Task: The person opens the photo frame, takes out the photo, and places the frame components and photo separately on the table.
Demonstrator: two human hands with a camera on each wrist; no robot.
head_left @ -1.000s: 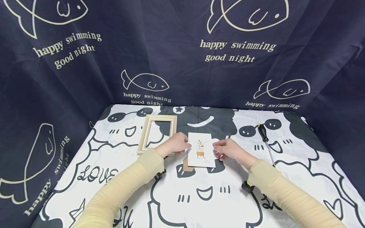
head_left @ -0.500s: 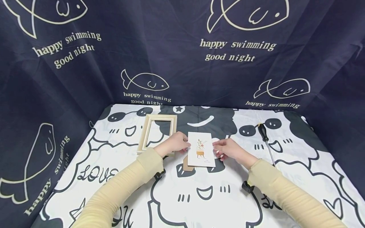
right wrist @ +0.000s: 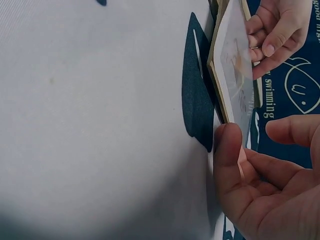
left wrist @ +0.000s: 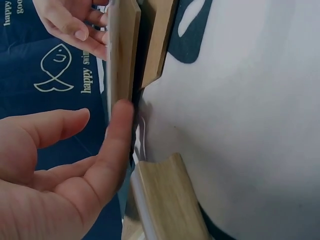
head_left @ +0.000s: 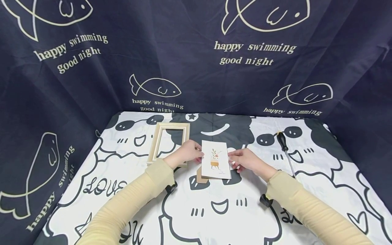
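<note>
A white picture print [head_left: 215, 160] with a potted plant on it lies at the centre of the head view. It is backed by a thin wooden board [left wrist: 127, 47], and a brown board [head_left: 202, 178] shows beneath its lower left side. My left hand [head_left: 188, 152] touches the print's left edge with a fingertip; its thumb stands apart in the left wrist view. At the opposite edge, a fingertip of my right hand [right wrist: 265, 185] presses the side of the stack, thumb off it. The left wrist view shows a gap between the upper stack and the board below.
A pale wooden picture frame [head_left: 156, 143] lies left of the print, beside my left hand. To the right rests a screwdriver [head_left: 282, 142] with a black handle, its shaft partly behind my right sleeve. A dark blue curtain [head_left: 196, 68] hangs behind the cloth-covered table.
The print's far edge has risen slightly, and my left hand has shifted a little away from me with it. The right hand, the frame and the screwdriver look unchanged.
</note>
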